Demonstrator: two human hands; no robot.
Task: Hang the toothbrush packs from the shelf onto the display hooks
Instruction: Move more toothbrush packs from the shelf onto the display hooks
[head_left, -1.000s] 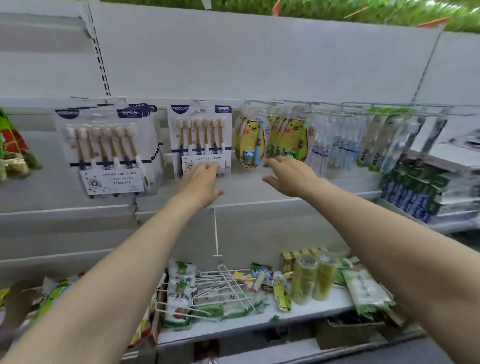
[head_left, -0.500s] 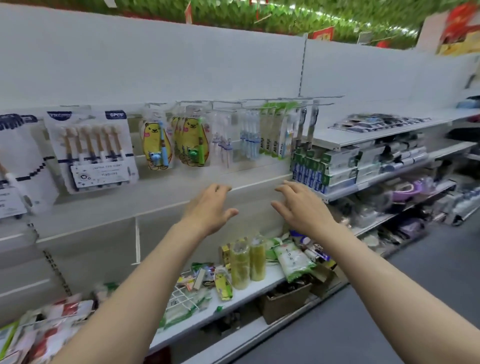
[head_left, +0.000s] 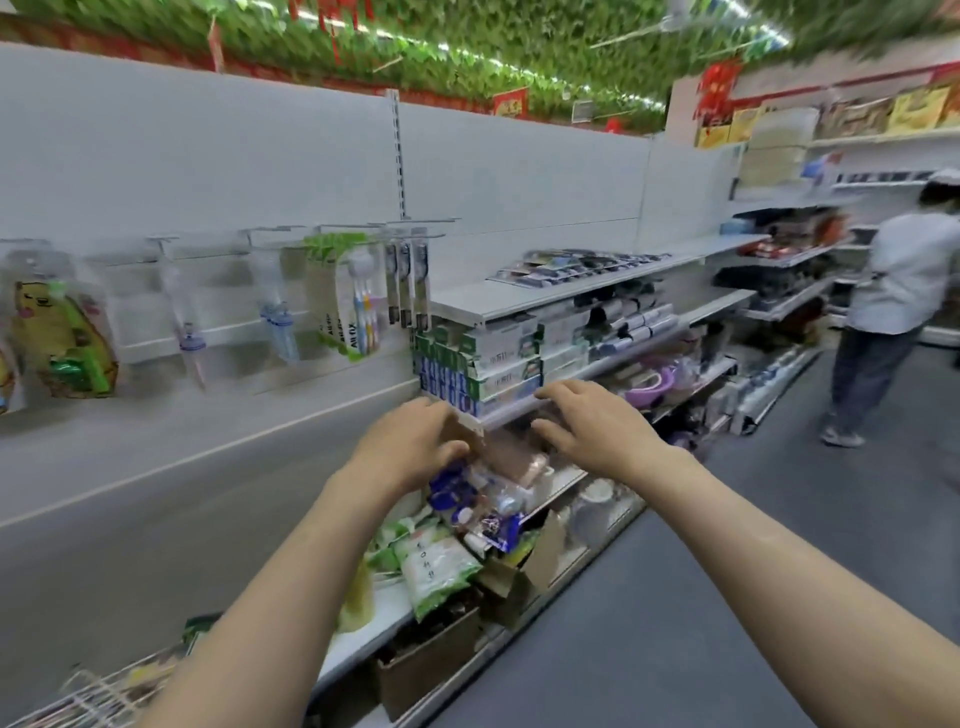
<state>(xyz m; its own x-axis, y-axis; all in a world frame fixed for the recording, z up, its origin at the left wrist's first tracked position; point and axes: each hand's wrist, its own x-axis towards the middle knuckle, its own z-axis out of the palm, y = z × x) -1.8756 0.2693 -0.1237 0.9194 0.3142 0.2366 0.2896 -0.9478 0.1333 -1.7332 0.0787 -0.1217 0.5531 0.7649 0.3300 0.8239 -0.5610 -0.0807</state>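
Two empty hands here, neither one carrying a pack. The left hand (head_left: 410, 447) and right hand (head_left: 597, 426) both hang out in front at about the same height, fingers loosely spread and slightly bent, nothing between them.

The loose toothbrush packs (head_left: 582, 265) lie flat in a row on the top shelf (head_left: 566, 296), up and to the right of both hands, above the stacked toothpaste boxes (head_left: 483, 358). They're blurry, so I can't tell exactly how many there are, but the row runs along the shelf, left to right and away from the camera. The right hand is clearly the nearer one; it sits just below and in front of the boxes, while the left is further off to the side.

The display hooks (head_left: 410, 228) stick out of the back panel up and to the left, already carrying some hanging toothbrush packs (head_left: 408, 280) and the green-topped pack (head_left: 343, 291). So the shelf stock is on the right-hand side and the hooks on the left-hand side, with the hands roughly under the gap between them.

My guess: the reach goes up and right with the right hand, then the pack has to swing left and get turned upright to meet a hook. A person in a white top (head_left: 893, 291) stands well down the aisle, not in the way.
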